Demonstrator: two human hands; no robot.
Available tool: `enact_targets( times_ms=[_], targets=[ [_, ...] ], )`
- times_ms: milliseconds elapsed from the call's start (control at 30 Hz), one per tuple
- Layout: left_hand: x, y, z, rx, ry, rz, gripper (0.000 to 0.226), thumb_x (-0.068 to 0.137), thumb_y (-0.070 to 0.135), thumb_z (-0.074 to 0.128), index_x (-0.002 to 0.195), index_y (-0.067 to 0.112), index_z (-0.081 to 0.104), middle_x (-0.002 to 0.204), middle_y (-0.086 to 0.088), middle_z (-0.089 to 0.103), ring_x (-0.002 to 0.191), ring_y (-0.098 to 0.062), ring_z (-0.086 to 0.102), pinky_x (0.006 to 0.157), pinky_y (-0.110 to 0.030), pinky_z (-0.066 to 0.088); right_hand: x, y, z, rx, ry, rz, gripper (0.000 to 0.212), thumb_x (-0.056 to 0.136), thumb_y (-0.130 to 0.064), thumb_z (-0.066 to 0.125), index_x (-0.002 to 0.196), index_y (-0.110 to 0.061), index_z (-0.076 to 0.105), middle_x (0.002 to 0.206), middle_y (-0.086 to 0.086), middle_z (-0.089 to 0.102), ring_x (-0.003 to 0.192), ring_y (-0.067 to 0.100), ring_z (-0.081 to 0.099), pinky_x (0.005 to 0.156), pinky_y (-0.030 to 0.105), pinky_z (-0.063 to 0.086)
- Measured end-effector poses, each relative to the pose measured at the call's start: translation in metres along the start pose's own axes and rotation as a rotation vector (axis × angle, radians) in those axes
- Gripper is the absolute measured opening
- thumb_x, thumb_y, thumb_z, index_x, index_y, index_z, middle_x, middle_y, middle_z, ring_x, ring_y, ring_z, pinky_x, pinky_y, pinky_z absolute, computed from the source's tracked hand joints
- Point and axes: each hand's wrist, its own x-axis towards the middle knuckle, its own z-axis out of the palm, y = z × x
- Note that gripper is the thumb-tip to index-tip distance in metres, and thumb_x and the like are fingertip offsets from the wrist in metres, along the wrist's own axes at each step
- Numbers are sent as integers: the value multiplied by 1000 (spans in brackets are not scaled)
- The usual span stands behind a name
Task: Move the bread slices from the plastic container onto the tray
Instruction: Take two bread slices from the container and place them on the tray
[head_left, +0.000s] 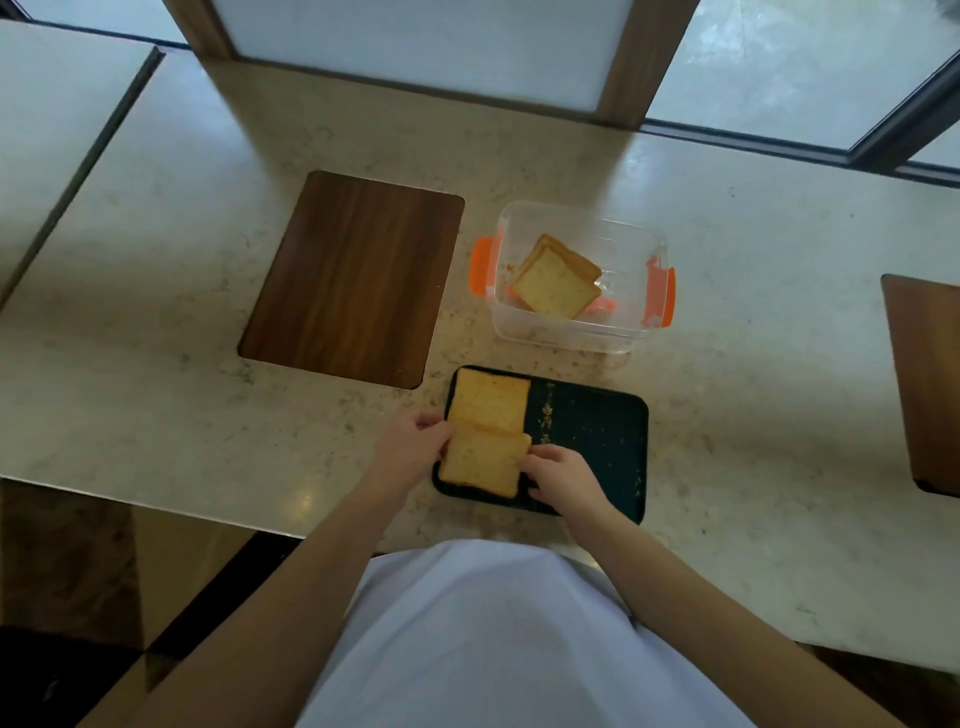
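A dark tray (597, 431) lies on the counter in front of me, with crumbs on its bare right half. One bread slice (489, 400) lies flat in its far left corner. A second slice (483, 460) sits just nearer, at the near left. My left hand (410, 447) pinches its left edge and my right hand (563, 475) pinches its right edge. Behind the tray stands a clear plastic container (631, 260) with orange clips. A small stack of bread slices (557, 280) leans inside it.
A brown wooden board (353, 278) lies left of the container. Another brown board (930, 384) shows at the right edge. The counter's near edge runs below the tray, close to my white shirt (493, 639). Window frames stand along the far side.
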Motion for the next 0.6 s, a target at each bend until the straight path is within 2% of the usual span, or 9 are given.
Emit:
enact_targets(
  times_ms=[100, 233, 333, 400, 500, 567, 600],
  targets=[
    [0, 0, -3, 48, -34, 2, 13, 91, 27, 66, 103, 22, 69, 101, -1, 74, 94, -16, 69, 88, -39, 57, 2, 0, 0, -10, -12, 26, 50, 97, -19, 62, 144, -6, 50, 127, 10, 63, 107, 19, 64, 93, 35, 57],
    [-1, -3, -3, 115, -47, -1, 10, 90, 29, 65, 99, 26, 64, 101, 2, 70, 94, -16, 67, 92, -44, 56, 3, 2, 2, -47, -18, 44, 46, 95, -22, 63, 137, -9, 51, 111, 8, 65, 99, 18, 66, 90, 37, 60],
    [-3, -6, 0, 182, -52, -11, 26, 90, 32, 64, 113, 21, 60, 106, 3, 65, 98, -17, 64, 90, -41, 54, 3, 1, 3, -109, -16, 25, 40, 94, -24, 62, 131, -10, 54, 110, 6, 65, 99, 18, 66, 91, 39, 59],
    [-4, -7, 3, 255, -42, 6, 32, 90, 34, 63, 118, 20, 58, 108, 4, 62, 100, -17, 60, 82, -34, 49, 3, 1, 4, -140, -13, 13, 39, 94, -26, 62, 130, -11, 55, 108, 6, 66, 100, 19, 66, 94, 43, 58],
    [-6, -6, 7, 322, -31, 63, 12, 91, 33, 61, 101, 30, 55, 91, 12, 55, 89, -11, 55, 69, -28, 41, 4, 1, 5, -145, -27, 18, 42, 95, -26, 61, 134, -10, 54, 110, 5, 65, 101, 19, 65, 96, 43, 56],
    [-6, -6, 9, 369, -35, 94, 11, 93, 31, 59, 96, 31, 49, 82, 15, 49, 77, -6, 50, 62, -23, 39, 4, 2, 4, -156, -33, 14, 43, 95, -26, 61, 134, -9, 54, 110, 6, 66, 102, 20, 65, 97, 45, 56],
    [-6, -5, 10, 394, -41, 108, 13, 93, 29, 59, 87, 31, 47, 77, 15, 44, 71, -4, 46, 60, -21, 35, 5, 3, 4, -165, -34, 9, 42, 95, -26, 61, 133, -10, 55, 109, 6, 66, 102, 20, 65, 97, 46, 56]
  ],
)
